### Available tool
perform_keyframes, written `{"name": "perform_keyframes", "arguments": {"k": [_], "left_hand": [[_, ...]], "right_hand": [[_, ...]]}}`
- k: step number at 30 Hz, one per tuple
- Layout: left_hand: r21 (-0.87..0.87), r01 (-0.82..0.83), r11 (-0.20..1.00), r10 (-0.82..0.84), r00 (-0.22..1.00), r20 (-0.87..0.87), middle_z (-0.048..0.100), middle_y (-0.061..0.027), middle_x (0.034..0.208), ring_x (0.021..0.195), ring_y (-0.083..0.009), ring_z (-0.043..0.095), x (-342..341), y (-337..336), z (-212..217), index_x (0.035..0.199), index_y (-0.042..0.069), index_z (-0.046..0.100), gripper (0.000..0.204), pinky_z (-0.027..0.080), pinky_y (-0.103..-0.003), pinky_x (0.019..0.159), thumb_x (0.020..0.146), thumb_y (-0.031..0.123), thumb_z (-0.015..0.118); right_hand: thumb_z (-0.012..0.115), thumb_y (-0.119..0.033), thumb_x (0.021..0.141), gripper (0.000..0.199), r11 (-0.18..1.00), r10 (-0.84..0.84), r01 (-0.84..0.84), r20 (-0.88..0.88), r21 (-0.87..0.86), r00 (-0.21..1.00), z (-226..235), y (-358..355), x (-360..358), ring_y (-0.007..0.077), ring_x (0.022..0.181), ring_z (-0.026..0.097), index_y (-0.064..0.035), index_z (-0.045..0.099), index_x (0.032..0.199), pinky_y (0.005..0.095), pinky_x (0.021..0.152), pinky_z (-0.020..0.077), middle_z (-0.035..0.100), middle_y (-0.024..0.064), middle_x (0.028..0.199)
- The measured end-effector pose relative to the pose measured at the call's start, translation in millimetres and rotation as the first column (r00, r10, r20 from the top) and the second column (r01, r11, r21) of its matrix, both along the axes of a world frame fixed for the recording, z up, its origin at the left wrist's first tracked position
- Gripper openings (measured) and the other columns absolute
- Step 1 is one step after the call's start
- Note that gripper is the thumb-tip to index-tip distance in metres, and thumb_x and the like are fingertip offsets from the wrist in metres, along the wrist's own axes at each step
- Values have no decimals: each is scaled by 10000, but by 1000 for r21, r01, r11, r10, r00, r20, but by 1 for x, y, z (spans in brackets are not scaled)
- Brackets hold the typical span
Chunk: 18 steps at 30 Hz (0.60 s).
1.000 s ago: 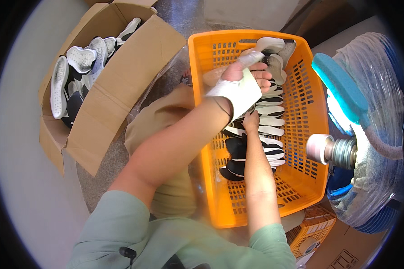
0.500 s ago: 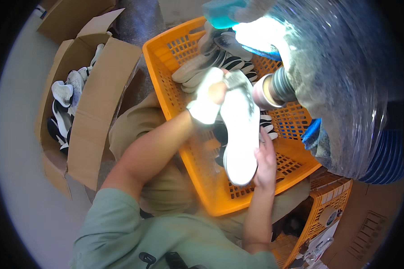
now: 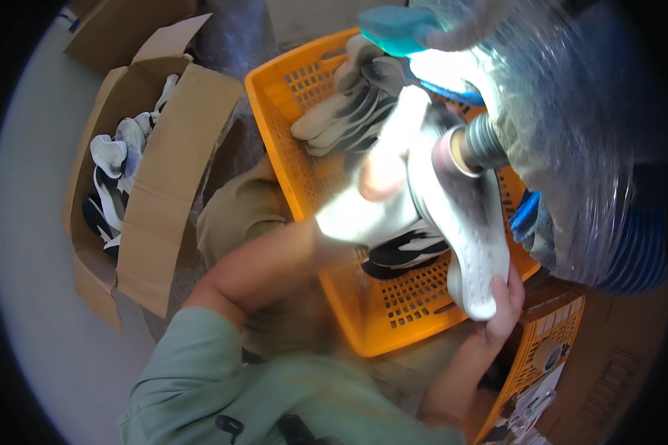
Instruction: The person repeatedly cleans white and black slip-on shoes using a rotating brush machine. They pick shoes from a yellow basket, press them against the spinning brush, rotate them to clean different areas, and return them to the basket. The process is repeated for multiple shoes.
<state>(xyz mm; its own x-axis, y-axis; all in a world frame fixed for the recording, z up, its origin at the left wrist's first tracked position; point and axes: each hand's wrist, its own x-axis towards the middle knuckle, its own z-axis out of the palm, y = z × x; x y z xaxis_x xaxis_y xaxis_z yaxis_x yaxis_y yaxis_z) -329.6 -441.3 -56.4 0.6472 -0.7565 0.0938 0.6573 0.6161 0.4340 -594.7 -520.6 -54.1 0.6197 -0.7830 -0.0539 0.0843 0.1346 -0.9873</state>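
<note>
1. One right hand [image 3: 508,310], mine, closes its fingers on the lower end of one white shoe sole [image 3: 479,245] above the basket.
2. The sole's long axis runs steeply from upper left to lower right; its narrower, rounded end points down toward me, its dotted face up.
3. One left hand [image 3: 386,178], also mine, lies against the sole's left edge, thumb side showing in a blur; how its fingers close behind the sole I cannot tell. One white wrap [image 3: 356,216] circles that wrist.
4. One pale drum [image 3: 451,154] on a ribbed shaft [image 3: 488,139] overlaps the sole's upper part in my view; contact is unclear.
5. One orange basket [image 3: 274,119] sits below, carrying two groups of soles: an upper pile [image 3: 326,122] and a lower stack [image 3: 401,252], too overlapped to count.
6. One smaller orange crate [image 3: 568,326] stands at my lower right.
7. One cardboard box [image 3: 174,178] at left holds at least four loose soles [image 3: 110,156]; one more brown carton [image 3: 130,33] stands beyond it.
</note>
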Motion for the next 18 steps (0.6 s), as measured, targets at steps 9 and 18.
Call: {"name": "perform_keyframes", "arguments": {"k": [9,18], "left_hand": [[-459,353,815,-477,859,-186,647,-117,1068,988,-232,649,44,-3,-3,1201,42,531,467,544,-382,892,994,459,491],[-62,326,943,-325,945,18,596,-158,1232,1112,-278,600,-9,-8,-5,1275,21,505,528,475,-438,994,1024,474,405]], "right_hand": [[648,-188,871,582,951,271,-282,94,129,958,-28,-24,69,225,1054,607,88,460,1347,338,940,467,610,162,1195],[678,-160,856,585,907,409,-415,-78,-76,909,29,-74,83,234,1088,604,68,466,1351,347,962,460,606,153,1216]]}}
